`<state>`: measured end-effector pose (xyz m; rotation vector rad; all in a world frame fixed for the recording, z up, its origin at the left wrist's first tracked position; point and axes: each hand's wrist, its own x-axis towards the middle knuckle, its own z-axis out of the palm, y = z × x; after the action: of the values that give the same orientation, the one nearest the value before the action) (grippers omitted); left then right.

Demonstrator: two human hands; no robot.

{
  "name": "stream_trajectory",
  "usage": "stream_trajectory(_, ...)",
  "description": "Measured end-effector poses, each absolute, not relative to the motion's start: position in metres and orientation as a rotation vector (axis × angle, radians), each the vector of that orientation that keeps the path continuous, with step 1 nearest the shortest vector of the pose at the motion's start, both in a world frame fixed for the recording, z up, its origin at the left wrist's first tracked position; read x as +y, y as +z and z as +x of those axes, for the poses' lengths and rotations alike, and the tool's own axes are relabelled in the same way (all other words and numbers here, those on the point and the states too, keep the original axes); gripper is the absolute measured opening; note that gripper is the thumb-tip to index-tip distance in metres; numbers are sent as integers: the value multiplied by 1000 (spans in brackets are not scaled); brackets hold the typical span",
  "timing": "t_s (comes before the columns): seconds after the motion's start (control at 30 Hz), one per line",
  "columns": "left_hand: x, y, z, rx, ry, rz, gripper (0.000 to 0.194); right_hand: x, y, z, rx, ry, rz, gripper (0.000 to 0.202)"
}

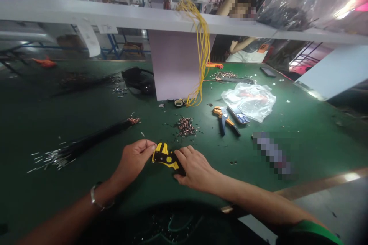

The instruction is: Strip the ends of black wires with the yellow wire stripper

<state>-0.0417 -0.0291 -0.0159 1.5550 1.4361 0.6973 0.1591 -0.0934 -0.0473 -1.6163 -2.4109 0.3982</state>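
My right hand (195, 168) is wrapped round the handles of a yellow and black wire stripper (165, 157), held low above the green table. Its jaws point up and to the left. Beside them, my left hand (136, 159) pinches a thin dark wire (147, 142) between thumb and fingertips, close to the jaws. Whether the wire sits inside the jaws I cannot tell. Just beyond the tool lies a heap of short cut bits (186, 126), dark and copper-coloured. To the left stretches a bundle of black wires (94, 139) with bare silvery and copper ends.
An orange and dark blue hand tool (224, 120) lies at right next to a keypad phone (238, 114) and a crumpled plastic bag (250, 99). Yellow wires (202, 49) hang from the white shelf (120, 17) over rolls of tape (178, 103). Another person (247, 46) is across the table.
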Motion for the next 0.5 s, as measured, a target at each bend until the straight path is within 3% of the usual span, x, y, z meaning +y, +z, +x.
stream_trajectory(0.23, -23, -22, -48, 1378, 850, 1493, 25, -84, -56, 163, -2093, 604, -1644, 42)
stream_trajectory(0.5, -16, -23, -54, 1360, 893, 1415, 27, -70, -40, 176, -1066, 1726, -1255, 33)
